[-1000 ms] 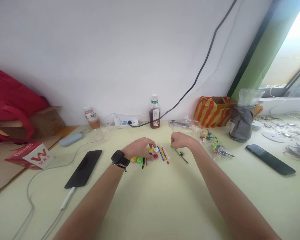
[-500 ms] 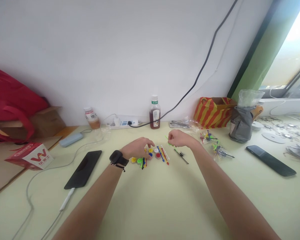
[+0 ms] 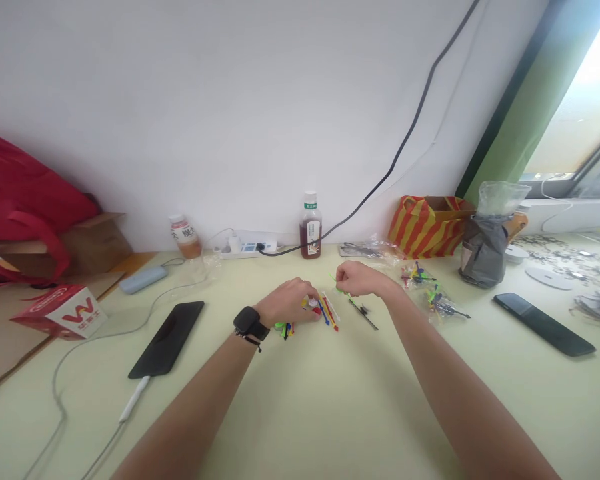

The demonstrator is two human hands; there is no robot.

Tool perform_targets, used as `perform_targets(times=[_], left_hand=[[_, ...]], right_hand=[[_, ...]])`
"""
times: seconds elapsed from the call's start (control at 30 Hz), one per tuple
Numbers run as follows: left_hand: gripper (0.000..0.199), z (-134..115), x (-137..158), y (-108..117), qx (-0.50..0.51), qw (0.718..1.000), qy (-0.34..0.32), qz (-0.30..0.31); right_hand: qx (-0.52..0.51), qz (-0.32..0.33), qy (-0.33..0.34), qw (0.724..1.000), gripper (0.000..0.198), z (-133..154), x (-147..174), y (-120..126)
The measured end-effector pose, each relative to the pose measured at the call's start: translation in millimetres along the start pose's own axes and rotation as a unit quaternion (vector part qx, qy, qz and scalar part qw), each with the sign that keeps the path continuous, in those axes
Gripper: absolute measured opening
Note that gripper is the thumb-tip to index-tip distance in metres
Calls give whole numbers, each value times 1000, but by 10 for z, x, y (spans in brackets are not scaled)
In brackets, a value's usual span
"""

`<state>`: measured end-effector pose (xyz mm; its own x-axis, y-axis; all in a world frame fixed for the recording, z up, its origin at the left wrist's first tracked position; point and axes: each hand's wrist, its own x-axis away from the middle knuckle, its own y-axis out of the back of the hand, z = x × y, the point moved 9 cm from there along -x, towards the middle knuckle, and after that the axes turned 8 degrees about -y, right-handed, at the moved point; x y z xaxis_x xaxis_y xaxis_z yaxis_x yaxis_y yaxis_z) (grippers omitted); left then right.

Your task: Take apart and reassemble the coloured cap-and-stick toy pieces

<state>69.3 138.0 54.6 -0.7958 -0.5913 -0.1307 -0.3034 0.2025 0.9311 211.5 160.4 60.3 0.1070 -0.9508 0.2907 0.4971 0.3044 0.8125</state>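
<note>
My left hand (image 3: 289, 301), with a black watch on its wrist, reaches down over a group of small round plastic pieces. Its thumb and fingers are apart around a red piece (image 3: 317, 311) and a white one (image 3: 312, 303); most others are hidden beneath it. My right hand (image 3: 357, 277) is closed in a pinch on a thin light-green plastic stick (image 3: 337, 285). Between the hands lie long plastic arrows, including a blue arrow (image 3: 324, 312) and a red one (image 3: 329, 305). Below my right hand is a dark thin stick (image 3: 364, 314).
Clear bags of coloured plastic parts (image 3: 443, 305) lie right of my right arm. A black phone (image 3: 544, 324) lies further right, another phone (image 3: 167, 339) at left. A drink bottle (image 3: 311, 227) and a power strip (image 3: 250, 245) stand by the wall. A striped bag (image 3: 425, 227) is behind.
My left hand has moved right, over the round pieces, with its fingers now around the red and white ones. My right hand stays nearly still, pinching the green stick.
</note>
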Motion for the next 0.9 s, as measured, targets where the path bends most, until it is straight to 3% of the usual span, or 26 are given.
perform_targets(times=[0.27, 0.47, 0.53, 0.63, 0.73, 0.9], left_hand=[[56, 126, 120, 163, 35, 998, 36, 32], [47, 250, 152, 164, 43, 997, 61, 37], [52, 243, 143, 204, 51, 997, 53, 14], [56, 136, 113, 372, 77, 994, 25, -68], [46, -46, 71, 531, 155, 977, -9, -144], [30, -239, 14, 630, 271, 941, -56, -193]], right_hand=[[-16, -6, 7, 1000, 7, 25, 17, 23], [-44, 18, 21, 999, 6, 46, 10, -24], [-57, 25, 31, 998, 7, 74, 26, -33], [-113, 30, 53, 992, 7, 168, 81, -19], [-204, 47, 104, 972, 7, 345, 161, -6], [-317, 64, 170, 931, 5, 545, 214, -1]])
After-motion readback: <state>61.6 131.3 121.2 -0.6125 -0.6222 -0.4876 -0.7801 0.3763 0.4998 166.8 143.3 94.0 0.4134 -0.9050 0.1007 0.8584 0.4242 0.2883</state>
